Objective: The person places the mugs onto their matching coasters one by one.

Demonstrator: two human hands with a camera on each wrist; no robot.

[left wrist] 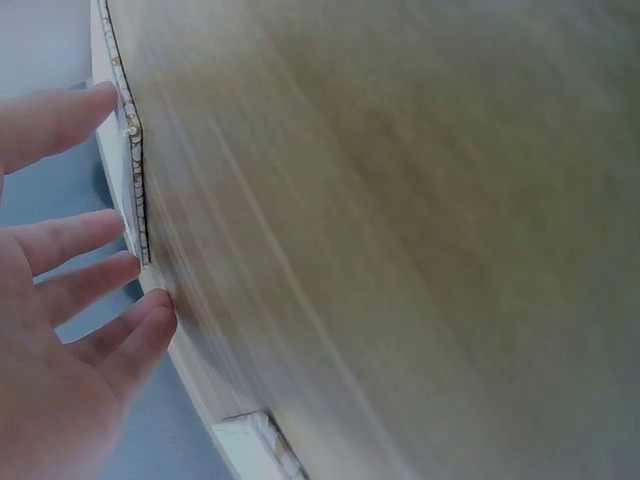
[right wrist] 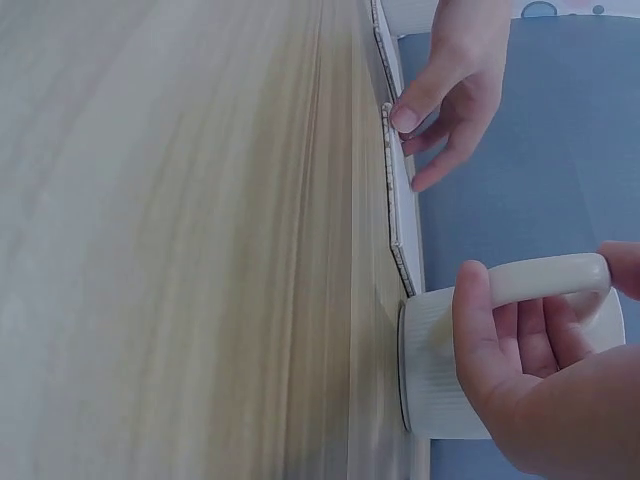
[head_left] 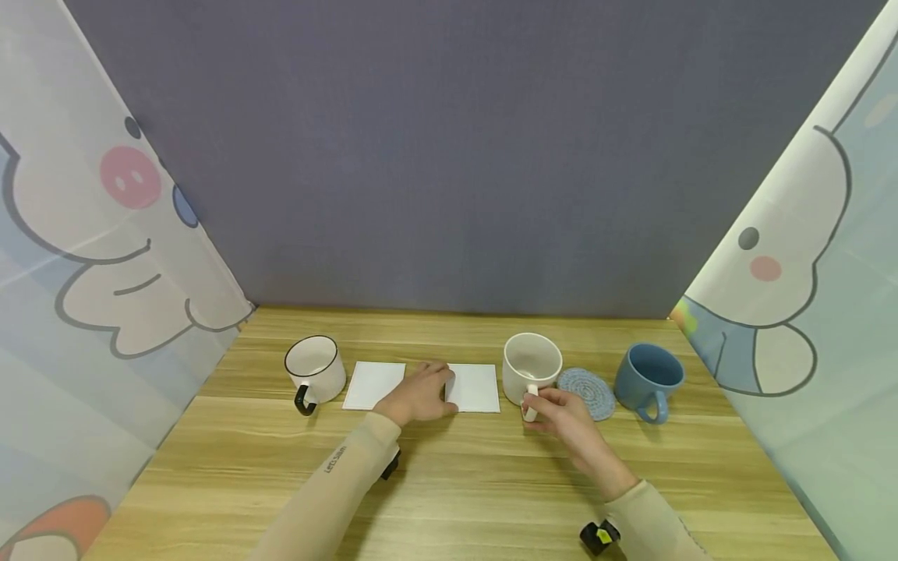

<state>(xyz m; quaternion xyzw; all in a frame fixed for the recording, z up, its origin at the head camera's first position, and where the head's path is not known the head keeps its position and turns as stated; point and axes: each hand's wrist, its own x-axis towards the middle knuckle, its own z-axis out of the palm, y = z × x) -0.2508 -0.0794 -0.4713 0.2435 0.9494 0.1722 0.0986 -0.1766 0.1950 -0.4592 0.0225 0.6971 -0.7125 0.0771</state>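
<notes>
In the head view my left hand [head_left: 421,393] rests at the left edge of a flat white square [head_left: 473,388], its fingertips touching it. In the left wrist view the fingers are spread and fairly straight along the square's rough, speckled edge [left wrist: 139,190]. My right hand [head_left: 571,428] holds the handle of a white mug [head_left: 532,362], which stands upright just right of that square. The right wrist view shows the fingers through the handle [right wrist: 550,278] and the mug's ribbed side [right wrist: 430,365].
A second white square [head_left: 374,385] lies left of my left hand. A white mug with black rim and handle [head_left: 319,370] stands at the left. On the right are a round blue-grey woven coaster [head_left: 588,392] and a blue mug [head_left: 647,380]. A grey panel [head_left: 449,156] rises behind the wooden table [head_left: 477,483].
</notes>
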